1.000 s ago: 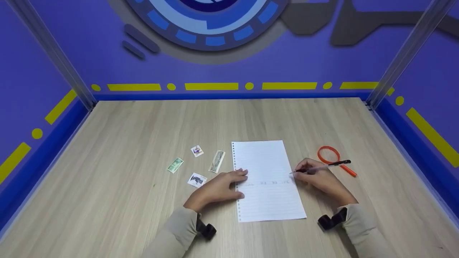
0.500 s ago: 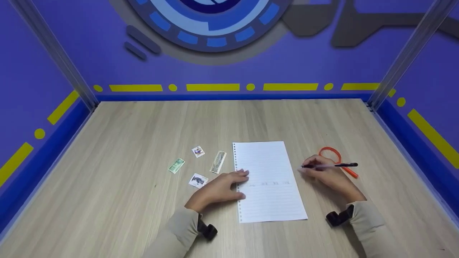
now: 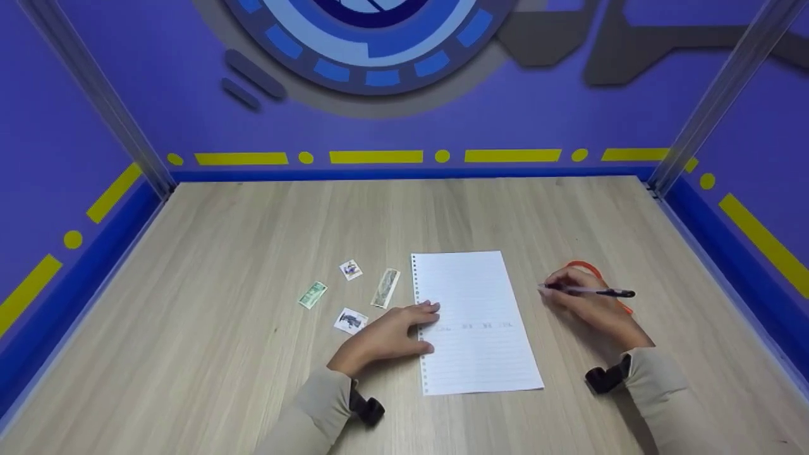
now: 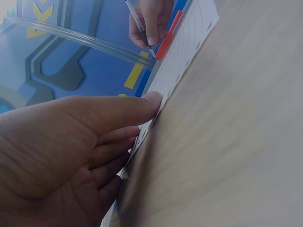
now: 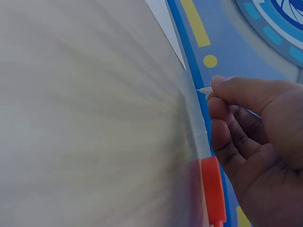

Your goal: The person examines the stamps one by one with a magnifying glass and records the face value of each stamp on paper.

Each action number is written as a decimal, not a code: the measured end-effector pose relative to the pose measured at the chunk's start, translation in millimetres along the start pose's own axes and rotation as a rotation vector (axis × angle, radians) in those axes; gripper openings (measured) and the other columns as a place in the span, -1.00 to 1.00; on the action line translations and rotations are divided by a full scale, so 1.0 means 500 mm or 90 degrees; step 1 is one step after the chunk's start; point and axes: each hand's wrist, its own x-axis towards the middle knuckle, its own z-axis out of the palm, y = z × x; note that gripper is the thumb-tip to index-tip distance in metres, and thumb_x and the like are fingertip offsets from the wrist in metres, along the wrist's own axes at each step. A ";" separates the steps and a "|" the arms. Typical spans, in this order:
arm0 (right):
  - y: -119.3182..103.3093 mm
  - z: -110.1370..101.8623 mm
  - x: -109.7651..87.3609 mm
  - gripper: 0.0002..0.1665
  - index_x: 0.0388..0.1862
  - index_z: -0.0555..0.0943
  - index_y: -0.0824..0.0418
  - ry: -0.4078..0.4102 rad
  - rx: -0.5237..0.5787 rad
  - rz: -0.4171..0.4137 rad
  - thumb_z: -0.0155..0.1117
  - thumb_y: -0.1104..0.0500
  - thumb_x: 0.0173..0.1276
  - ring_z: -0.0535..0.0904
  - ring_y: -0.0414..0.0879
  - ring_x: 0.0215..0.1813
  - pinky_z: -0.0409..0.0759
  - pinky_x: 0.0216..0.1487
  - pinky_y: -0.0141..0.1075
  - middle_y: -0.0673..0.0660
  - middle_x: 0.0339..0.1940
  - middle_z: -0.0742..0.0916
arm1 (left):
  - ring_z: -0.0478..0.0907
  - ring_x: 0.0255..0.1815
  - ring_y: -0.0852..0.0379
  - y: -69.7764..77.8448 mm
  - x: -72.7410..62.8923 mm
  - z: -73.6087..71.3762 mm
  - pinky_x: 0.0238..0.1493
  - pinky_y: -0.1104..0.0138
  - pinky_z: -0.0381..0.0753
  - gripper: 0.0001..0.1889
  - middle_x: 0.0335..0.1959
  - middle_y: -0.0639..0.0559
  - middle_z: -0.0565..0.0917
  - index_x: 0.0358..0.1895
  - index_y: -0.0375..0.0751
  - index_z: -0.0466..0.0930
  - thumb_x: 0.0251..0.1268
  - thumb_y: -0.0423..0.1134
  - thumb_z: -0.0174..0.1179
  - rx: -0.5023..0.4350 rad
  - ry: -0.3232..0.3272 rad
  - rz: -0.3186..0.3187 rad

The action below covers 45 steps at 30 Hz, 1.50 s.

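A sheet of lined paper with punched holes down its left edge lies on the table, a faint row of writing across its middle. My left hand rests on that left edge, fingertips and thumb on the sheet. To the right of the paper, my right hand pinches a pen with a clear barrel and black end. In the right wrist view the pale pen tip pokes out past the thumb. An orange-rimmed magnifying glass lies partly hidden behind the right hand.
Left of the paper lie a green stamp, a small colourful stamp, a long grey stamp and a stamp with a dark figure, close to the left hand. Blue-purple panels border the wooden table.
My right hand has moved right with the pen, from the paper's right edge to over the magnifying glass. The left hand stays on the paper.
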 end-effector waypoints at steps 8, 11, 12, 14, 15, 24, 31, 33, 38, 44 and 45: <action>-0.005 -0.010 0.009 -0.77 -0.12 0.65 0.24 -0.021 -0.053 -0.097 0.34 0.19 0.28 0.59 -0.23 -0.10 0.49 -0.07 -0.60 0.14 -0.15 0.72 | 0.19 0.50 0.03 -0.006 0.000 0.001 0.51 0.22 0.17 -0.39 0.42 -0.02 0.36 0.31 -0.32 0.41 0.16 -0.25 0.30 -0.011 -0.002 0.006; -0.008 -0.013 0.007 -0.77 -0.10 0.66 0.21 -0.027 -0.095 -0.125 0.34 0.20 0.27 0.59 -0.20 -0.07 0.49 -0.04 -0.59 0.11 -0.12 0.73 | 0.18 0.51 0.04 -0.006 0.000 0.001 0.52 0.22 0.15 -0.39 0.43 -0.01 0.35 0.32 -0.30 0.40 0.17 -0.25 0.30 -0.020 -0.004 0.000; -0.009 -0.014 0.005 -0.77 -0.10 0.66 0.21 -0.029 -0.106 -0.134 0.34 0.21 0.27 0.59 -0.18 -0.06 0.49 -0.03 -0.58 0.09 -0.11 0.73 | 0.18 0.50 0.04 -0.006 0.000 0.001 0.52 0.21 0.15 -0.39 0.43 -0.01 0.35 0.32 -0.30 0.41 0.17 -0.25 0.30 -0.019 -0.004 0.001; -0.009 -0.015 0.004 -0.78 -0.10 0.66 0.20 -0.031 -0.122 -0.147 0.34 0.22 0.26 0.60 -0.16 -0.06 0.49 -0.02 -0.57 0.07 -0.12 0.73 | 0.19 0.50 0.03 -0.005 0.001 0.001 0.52 0.21 0.15 -0.39 0.43 -0.01 0.35 0.32 -0.31 0.41 0.17 -0.24 0.30 -0.015 -0.004 0.003; -0.008 -0.016 0.004 -0.78 -0.10 0.66 0.20 -0.032 -0.127 -0.151 0.35 0.24 0.25 0.61 -0.16 -0.06 0.50 -0.02 -0.57 0.07 -0.12 0.74 | 0.19 0.50 0.03 -0.005 0.001 0.001 0.52 0.21 0.15 -0.39 0.43 -0.01 0.35 0.31 -0.31 0.41 0.17 -0.24 0.30 -0.013 -0.004 0.004; 0.003 -0.014 0.017 -0.74 -0.13 0.69 0.24 -0.048 -0.164 -0.126 0.32 0.41 0.19 0.60 -0.25 -0.20 0.57 -0.20 -0.51 0.13 -0.18 0.75 | 0.19 0.50 0.04 -0.003 -0.001 0.000 0.52 0.22 0.15 -0.39 0.42 -0.01 0.36 0.31 -0.32 0.41 0.17 -0.24 0.30 -0.010 0.001 0.007; 0.007 -0.016 0.021 -0.67 -0.16 0.72 0.23 -0.045 -0.205 -0.176 0.28 0.52 0.14 0.63 -0.18 -0.17 0.61 -0.17 -0.42 0.12 -0.19 0.76 | 0.20 0.50 0.03 -0.003 -0.002 -0.001 0.51 0.22 0.16 -0.39 0.43 -0.02 0.35 0.31 -0.31 0.41 0.17 -0.23 0.29 -0.003 0.000 0.012; 0.009 -0.017 0.022 -0.65 -0.19 0.73 0.23 -0.038 -0.216 -0.206 0.30 0.54 0.10 0.62 -0.20 -0.19 0.61 -0.19 -0.40 0.11 -0.22 0.77 | 0.19 0.50 0.03 -0.001 -0.002 -0.001 0.51 0.22 0.16 -0.39 0.43 -0.01 0.35 0.31 -0.31 0.41 0.17 -0.23 0.29 -0.001 -0.002 0.009; 0.008 -0.019 0.022 -0.63 -0.18 0.74 0.21 -0.038 -0.228 -0.239 0.35 0.53 0.06 0.63 -0.18 -0.21 0.62 -0.20 -0.38 0.08 -0.24 0.76 | 0.14 0.52 0.03 0.005 -0.001 -0.002 0.52 0.21 0.14 -0.39 0.46 -0.02 0.30 0.33 -0.32 0.38 0.19 -0.25 0.26 0.009 -0.016 0.002; -0.005 -0.018 0.010 -0.64 -0.08 0.73 0.16 -0.064 -0.258 -0.207 0.32 0.45 0.16 0.65 -0.01 -0.09 0.66 -0.08 -0.24 0.06 -0.16 0.74 | 0.12 0.53 0.02 0.011 -0.001 -0.003 0.53 0.22 0.11 -0.40 0.47 -0.01 0.28 0.33 -0.34 0.38 0.21 -0.24 0.24 0.039 -0.023 0.001; -0.007 -0.018 0.008 -0.64 -0.07 0.72 0.16 -0.069 -0.262 -0.200 0.32 0.44 0.18 0.64 -0.01 -0.09 0.66 -0.08 -0.23 0.06 -0.15 0.73 | 0.12 0.53 0.03 0.011 -0.002 -0.002 0.53 0.22 0.11 -0.40 0.47 -0.01 0.28 0.32 -0.33 0.39 0.21 -0.23 0.24 0.043 -0.023 0.000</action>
